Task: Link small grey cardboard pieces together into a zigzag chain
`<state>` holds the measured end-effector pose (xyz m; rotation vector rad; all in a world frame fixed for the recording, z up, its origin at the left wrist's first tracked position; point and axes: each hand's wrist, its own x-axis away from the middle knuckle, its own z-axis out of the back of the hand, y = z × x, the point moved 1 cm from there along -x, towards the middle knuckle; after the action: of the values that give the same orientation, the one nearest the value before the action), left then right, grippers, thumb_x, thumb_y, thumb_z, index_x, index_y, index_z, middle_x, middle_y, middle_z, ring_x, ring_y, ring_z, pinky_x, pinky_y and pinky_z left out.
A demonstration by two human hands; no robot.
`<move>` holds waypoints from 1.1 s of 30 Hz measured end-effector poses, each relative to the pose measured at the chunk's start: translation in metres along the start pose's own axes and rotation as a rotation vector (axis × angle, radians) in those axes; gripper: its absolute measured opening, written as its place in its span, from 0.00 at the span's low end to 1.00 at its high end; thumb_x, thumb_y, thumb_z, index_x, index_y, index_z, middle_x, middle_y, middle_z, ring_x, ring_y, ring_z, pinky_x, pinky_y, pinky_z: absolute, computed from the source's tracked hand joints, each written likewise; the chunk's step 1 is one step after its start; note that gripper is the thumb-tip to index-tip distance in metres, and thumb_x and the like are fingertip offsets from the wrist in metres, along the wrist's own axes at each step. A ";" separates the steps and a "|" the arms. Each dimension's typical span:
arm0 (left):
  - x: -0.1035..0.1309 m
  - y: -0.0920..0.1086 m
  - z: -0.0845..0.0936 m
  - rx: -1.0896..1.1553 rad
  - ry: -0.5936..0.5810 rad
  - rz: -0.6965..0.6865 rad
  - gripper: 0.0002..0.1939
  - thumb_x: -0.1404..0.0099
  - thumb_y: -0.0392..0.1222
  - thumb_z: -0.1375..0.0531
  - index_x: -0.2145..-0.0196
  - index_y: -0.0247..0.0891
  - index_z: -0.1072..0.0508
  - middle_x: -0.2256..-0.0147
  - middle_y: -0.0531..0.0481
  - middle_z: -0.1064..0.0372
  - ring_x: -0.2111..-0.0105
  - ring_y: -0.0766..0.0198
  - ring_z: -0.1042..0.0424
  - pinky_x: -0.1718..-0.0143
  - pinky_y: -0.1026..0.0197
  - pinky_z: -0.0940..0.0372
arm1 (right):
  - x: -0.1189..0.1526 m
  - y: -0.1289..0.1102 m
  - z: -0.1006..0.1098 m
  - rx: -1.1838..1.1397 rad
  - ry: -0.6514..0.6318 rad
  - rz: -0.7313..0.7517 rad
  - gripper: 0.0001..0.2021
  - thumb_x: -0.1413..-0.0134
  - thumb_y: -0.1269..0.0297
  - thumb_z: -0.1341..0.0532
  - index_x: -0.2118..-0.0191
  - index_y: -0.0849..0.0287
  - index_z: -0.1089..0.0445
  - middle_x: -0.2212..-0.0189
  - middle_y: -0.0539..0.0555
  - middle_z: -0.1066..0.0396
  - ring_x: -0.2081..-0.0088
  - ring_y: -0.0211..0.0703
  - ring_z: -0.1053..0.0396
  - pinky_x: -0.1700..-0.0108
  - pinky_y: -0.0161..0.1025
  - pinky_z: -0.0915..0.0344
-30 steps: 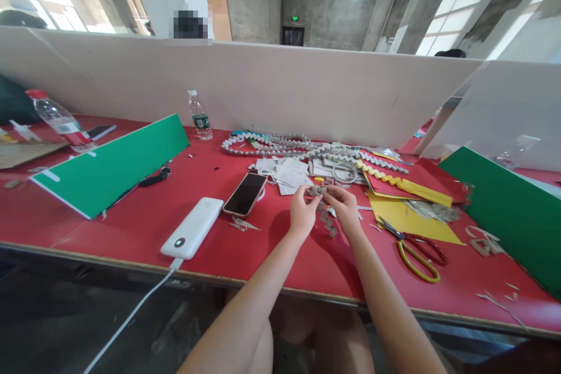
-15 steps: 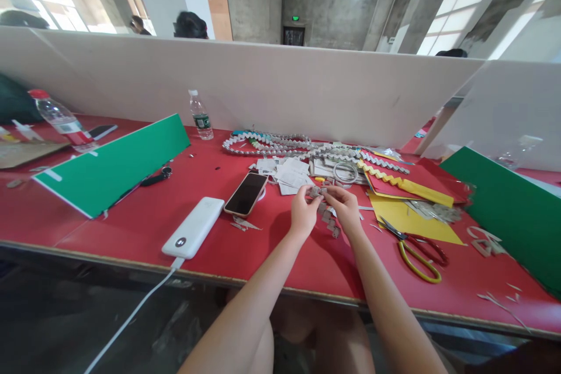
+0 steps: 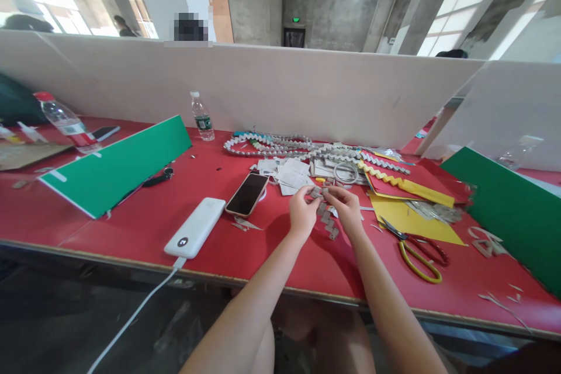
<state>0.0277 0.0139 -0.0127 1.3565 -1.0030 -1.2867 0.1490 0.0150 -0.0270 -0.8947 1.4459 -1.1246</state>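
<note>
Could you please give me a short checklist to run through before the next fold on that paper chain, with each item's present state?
1. Both hands on the work: left hand and right hand pinch the top of the grey folded paper chain: ok.
2. Chain's tail free: it hangs toward the red table, beside no other thing: ok.
3. Scissors out of the way, right of the hands: ok.
4. Phone apart from the hands: ok.
5. Last fold creased squarely: cannot tell, too small.

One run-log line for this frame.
left hand: pinching folded paper chain | right hand: pinching same chain | scissors: lying right, untouched | phone: left
</note>
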 end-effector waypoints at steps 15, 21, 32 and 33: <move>-0.003 -0.005 0.004 0.049 -0.054 -0.024 0.15 0.49 0.30 0.38 0.60 0.33 0.27 0.63 0.42 0.27 0.70 0.62 0.27 0.68 0.62 0.32 | 0.000 0.004 0.000 -0.012 -0.039 -0.042 0.13 0.58 0.55 0.36 0.66 0.56 0.27 0.74 0.52 0.27 0.73 0.42 0.31 0.71 0.38 0.36; -0.003 -0.010 0.005 0.016 -0.063 -0.040 0.18 0.48 0.32 0.38 0.57 0.33 0.27 0.63 0.43 0.26 0.71 0.61 0.27 0.68 0.61 0.32 | 0.000 0.001 -0.001 -0.008 -0.085 -0.019 0.15 0.56 0.56 0.37 0.61 0.57 0.28 0.77 0.51 0.29 0.73 0.41 0.33 0.73 0.37 0.36; -0.004 -0.010 0.009 -0.069 -0.104 -0.086 0.18 0.48 0.30 0.39 0.57 0.33 0.27 0.63 0.43 0.25 0.67 0.61 0.26 0.63 0.61 0.32 | 0.000 -0.004 -0.001 -0.030 -0.130 -0.057 0.18 0.58 0.59 0.36 0.58 0.55 0.35 0.77 0.49 0.29 0.77 0.37 0.34 0.75 0.35 0.37; -0.004 -0.008 0.010 -0.088 -0.106 -0.098 0.18 0.47 0.30 0.40 0.57 0.33 0.27 0.63 0.43 0.25 0.67 0.61 0.26 0.62 0.61 0.32 | 0.000 -0.005 -0.001 -0.027 -0.134 -0.061 0.18 0.58 0.59 0.36 0.59 0.56 0.35 0.77 0.49 0.29 0.78 0.37 0.34 0.76 0.34 0.38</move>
<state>0.0168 0.0178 -0.0197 1.2948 -0.9499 -1.4723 0.1479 0.0135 -0.0226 -1.0201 1.3344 -1.0716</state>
